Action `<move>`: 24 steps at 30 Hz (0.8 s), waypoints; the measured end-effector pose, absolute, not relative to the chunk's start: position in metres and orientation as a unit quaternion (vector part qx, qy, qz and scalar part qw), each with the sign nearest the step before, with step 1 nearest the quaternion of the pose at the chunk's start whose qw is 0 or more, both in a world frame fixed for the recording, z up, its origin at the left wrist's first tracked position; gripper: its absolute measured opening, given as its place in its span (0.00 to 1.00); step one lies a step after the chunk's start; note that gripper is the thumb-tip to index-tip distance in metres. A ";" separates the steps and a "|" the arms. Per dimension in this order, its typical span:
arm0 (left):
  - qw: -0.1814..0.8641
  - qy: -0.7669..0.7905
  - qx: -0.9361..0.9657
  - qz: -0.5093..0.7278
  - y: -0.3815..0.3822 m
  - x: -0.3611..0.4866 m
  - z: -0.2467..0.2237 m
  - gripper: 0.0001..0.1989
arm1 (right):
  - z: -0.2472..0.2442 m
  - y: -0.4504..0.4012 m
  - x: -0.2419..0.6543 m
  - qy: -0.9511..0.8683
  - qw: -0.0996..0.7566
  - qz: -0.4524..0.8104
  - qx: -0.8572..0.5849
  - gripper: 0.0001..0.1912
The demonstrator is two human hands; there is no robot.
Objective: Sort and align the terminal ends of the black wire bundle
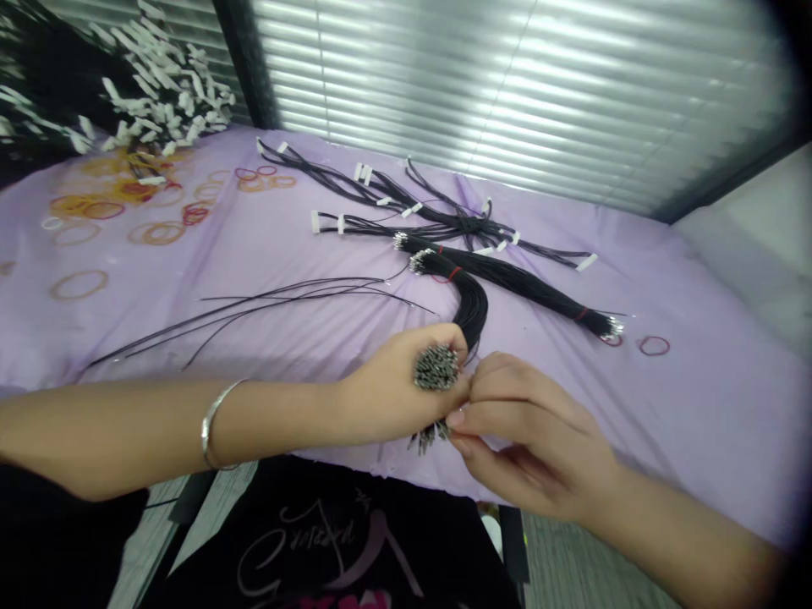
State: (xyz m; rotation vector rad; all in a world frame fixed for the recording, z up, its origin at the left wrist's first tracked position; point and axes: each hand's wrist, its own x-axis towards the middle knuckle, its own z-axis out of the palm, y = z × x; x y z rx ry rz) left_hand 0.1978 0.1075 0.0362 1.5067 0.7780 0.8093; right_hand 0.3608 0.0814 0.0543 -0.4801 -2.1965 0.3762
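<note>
My left hand [406, 381] is wrapped round a thick bundle of black wires [470, 309], whose metal-tipped ends [436, 367] poke out by the thumb. More metal tips [430, 436] show just below that hand. The bundle curves up to other tips and carries a red band [454, 273]. Touching the left hand from the right, my right hand [526, 431] has its thumb and fingertips pinched beside the lower tips; what it pinches is too small to make out. A second straight wire bundle [526, 288] lies behind, banded in red.
Black cables with white connectors [466, 224] lie across the purple-covered table [304, 330]. Loose wires [272, 296] are at left, rubber bands [156, 233] further back. A large pile of white connectors [171, 85] stands at the back left, blinds behind the table.
</note>
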 end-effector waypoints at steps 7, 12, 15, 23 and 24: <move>0.546 0.371 0.678 0.323 0.116 0.200 0.040 0.10 | 0.051 0.089 0.366 -0.864 0.428 0.104 -0.243 0.08; 0.578 0.345 0.674 0.303 0.113 0.200 0.041 0.10 | 0.051 0.088 0.368 -0.872 0.410 0.105 -0.244 0.09; 0.583 0.334 0.675 0.305 0.109 0.198 0.042 0.10 | 0.052 0.084 0.367 -0.879 0.409 0.088 -0.228 0.09; 0.577 0.317 0.679 0.326 0.102 0.194 0.037 0.11 | 0.055 0.080 0.368 -0.905 0.382 0.048 -0.182 0.12; 0.582 0.320 0.674 0.324 0.102 0.194 0.036 0.11 | 0.056 0.079 0.369 -0.906 0.379 0.051 -0.181 0.13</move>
